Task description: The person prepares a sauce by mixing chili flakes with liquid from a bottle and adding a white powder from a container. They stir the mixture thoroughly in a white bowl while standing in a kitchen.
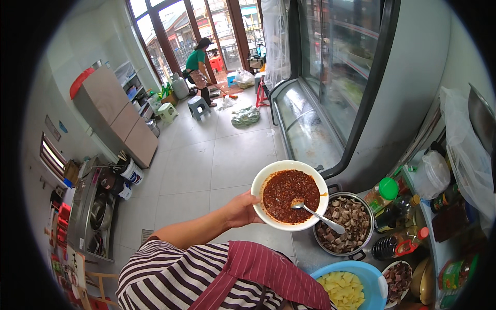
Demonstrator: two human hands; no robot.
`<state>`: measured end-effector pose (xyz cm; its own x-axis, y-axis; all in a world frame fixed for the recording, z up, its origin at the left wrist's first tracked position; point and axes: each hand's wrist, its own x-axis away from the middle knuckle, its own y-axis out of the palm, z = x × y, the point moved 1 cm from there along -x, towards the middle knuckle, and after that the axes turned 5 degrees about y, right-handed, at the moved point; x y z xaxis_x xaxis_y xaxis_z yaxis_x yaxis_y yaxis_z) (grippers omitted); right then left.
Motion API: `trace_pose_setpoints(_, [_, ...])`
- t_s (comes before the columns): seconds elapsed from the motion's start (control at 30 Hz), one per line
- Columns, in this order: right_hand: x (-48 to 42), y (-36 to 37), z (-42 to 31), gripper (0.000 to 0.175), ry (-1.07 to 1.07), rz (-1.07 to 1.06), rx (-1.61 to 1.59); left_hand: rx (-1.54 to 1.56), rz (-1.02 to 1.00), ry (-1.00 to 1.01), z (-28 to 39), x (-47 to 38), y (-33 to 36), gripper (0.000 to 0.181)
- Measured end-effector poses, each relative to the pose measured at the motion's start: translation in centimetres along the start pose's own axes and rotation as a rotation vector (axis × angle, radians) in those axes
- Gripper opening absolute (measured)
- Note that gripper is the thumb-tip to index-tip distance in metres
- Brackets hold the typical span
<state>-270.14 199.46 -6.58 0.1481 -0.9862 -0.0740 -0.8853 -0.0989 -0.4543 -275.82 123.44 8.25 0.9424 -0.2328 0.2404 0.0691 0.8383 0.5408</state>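
Note:
My left hand (242,209) grips the left rim of a white bowl (257,182) and holds it up in front of me. Dark red chili sauce (286,193) with coarse flakes fills much of the bowl. A metal spoon (325,221) rests in it, its handle leaning out over the right rim. Just beyond the bowl's right side stands a steel pot (372,224) of cut cooked meat (345,224), partly covered by the bowl. A light-blue basin (374,277) of peeled potato chunks (341,288) sits closer to me. My right hand is out of view.
Sauce bottles (399,244) and a green-lidded jar (387,188) line the counter beside a bowl of dark meat pieces (399,281). A glass-door display refrigerator (341,97) stands ahead. Across the tiled floor (186,174), a person (198,66) bends near stools (198,106) and plastic bags (246,116).

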Motion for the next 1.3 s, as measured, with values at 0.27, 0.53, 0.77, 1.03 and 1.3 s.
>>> trace_pose_setpoints(0.27, [5.9, -2.9, -2.9, 0.017, 0.006, -0.088, -0.128, 0.052, -0.029, 0.009, -0.4, 0.7, -0.2, 0.066])
trace_pose_setpoints(0.53, [13.6, -9.5, -7.9, 0.016, -0.026, -0.159, -0.181, 0.143, -0.101, 0.033, -0.5, 1.8, -4.8, 0.065])
trace_pose_setpoints(0.77, [24.2, -15.3, -12.1, 0.015, -0.078, -0.257, -0.199, 0.225, -0.123, 0.096, 0.8, 6.3, -11.4, 0.066])
trace_pose_setpoints(1.03, [38.2, -17.5, -15.9, 0.015, -0.162, -0.496, -0.183, 0.268, -0.035, 0.205, 3.5, 17.4, -22.4, 0.068])
trace_pose_setpoints(1.3, [55.2, -13.5, -21.1, 0.035, -1.011, -0.864, 0.362, 0.278, 0.196, 0.329, 5.9, 30.6, -33.0, 0.069])
